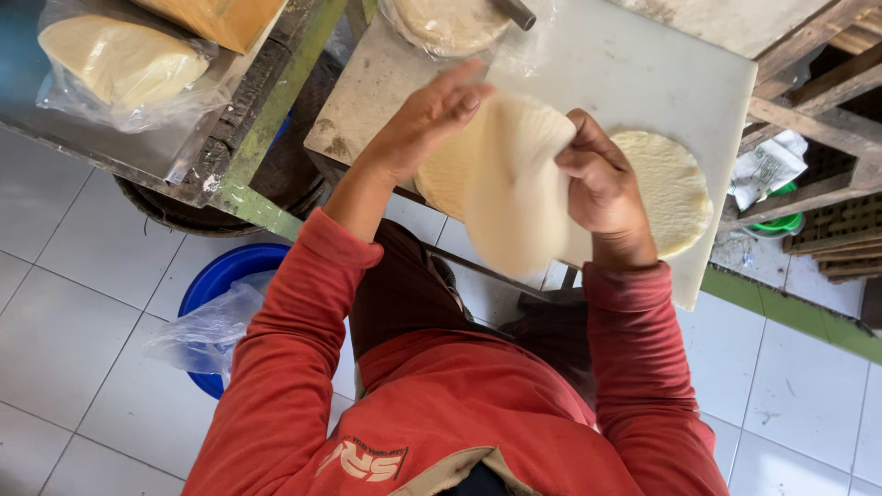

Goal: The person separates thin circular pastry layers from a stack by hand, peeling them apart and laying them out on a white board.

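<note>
My right hand grips the top edge of a thin, pale round dough sheet that hangs down in front of me, above the near edge of a white cutting board. My left hand rests flat against the sheet's left side with fingers stretched out. Behind the lifted sheet lies a stack of similar sheets. Another round sheet lies flat on the board right of my right hand. I wear red long sleeves.
Another stack of dough rounds on plastic sits at the board's far edge. A bagged stack lies on a metal table at left. A blue basin with a plastic bag stands on the tiled floor. Wooden racks stand at right.
</note>
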